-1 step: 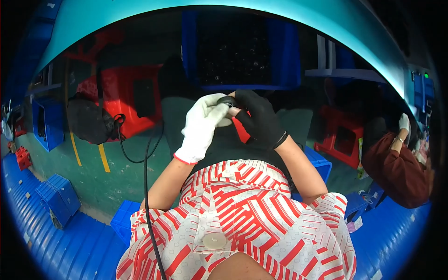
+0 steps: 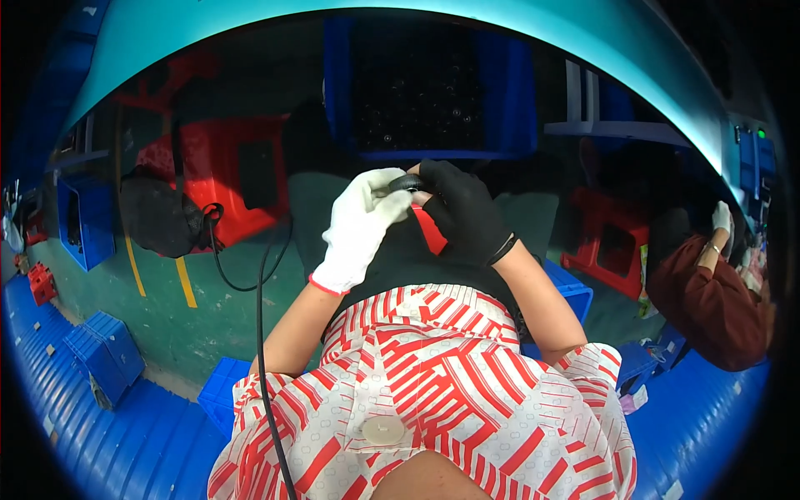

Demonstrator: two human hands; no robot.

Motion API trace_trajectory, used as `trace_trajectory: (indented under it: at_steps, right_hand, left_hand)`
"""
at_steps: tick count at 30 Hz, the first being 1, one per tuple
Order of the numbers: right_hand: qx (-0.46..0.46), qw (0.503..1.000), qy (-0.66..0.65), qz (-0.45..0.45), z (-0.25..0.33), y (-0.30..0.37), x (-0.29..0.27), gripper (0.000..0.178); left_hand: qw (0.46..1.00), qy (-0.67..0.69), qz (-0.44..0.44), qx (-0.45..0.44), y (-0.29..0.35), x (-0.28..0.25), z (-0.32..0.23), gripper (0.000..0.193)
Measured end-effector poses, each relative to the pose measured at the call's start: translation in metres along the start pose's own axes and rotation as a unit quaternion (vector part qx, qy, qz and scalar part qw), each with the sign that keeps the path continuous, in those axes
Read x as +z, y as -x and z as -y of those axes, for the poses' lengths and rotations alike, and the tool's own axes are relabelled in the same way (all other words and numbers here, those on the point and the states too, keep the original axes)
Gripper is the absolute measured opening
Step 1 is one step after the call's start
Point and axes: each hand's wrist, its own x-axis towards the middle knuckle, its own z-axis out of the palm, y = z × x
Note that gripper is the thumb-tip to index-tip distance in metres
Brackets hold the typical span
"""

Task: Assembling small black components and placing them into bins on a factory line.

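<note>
A small round black part point(image 2: 406, 182) with a ribbed rim is held up in front of my body, between both hands. My left hand point(image 2: 360, 218), in a white knit glove with a red cuff edge, pinches it from the left. From the right, my right hand point(image 2: 461, 204) grips it, in a black glove that leaves fingertips bare. The fingers cover much of the part, and its exact kind cannot be made out. A red patch point(image 2: 428, 230) shows just below my right hand; what it belongs to is hidden.
Beyond my hands, a blue crate point(image 2: 512, 100) holds many small dark pieces. Red stools point(image 2: 221, 137) stand left and right. A black cable point(image 2: 261, 333) hangs on my left. Smaller blue crates point(image 2: 87, 218) sit on the floor. A person in a brown top point(image 2: 708, 300) works at right.
The black part has turned slightly between my fingers, and more of its ribbed outer side shows. My hands stay nearly in the same place.
</note>
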Motion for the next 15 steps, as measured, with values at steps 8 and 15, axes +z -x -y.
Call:
trace_trajectory:
  at_steps: [8,15]
  right_hand:
    - [-0.039,0.999,-0.018,-0.004,0.006,-0.003,-0.001,0.043]
    - [-0.044,0.996,0.064,0.034,0.002,-0.001,0.002,0.046]
  left_hand:
    - [0.997,0.062,-0.038,-0.008,-0.001,-0.003,0.001,0.032]
    - [1.0,-0.016,-0.025,0.0,0.001,0.005,-0.002,0.032]
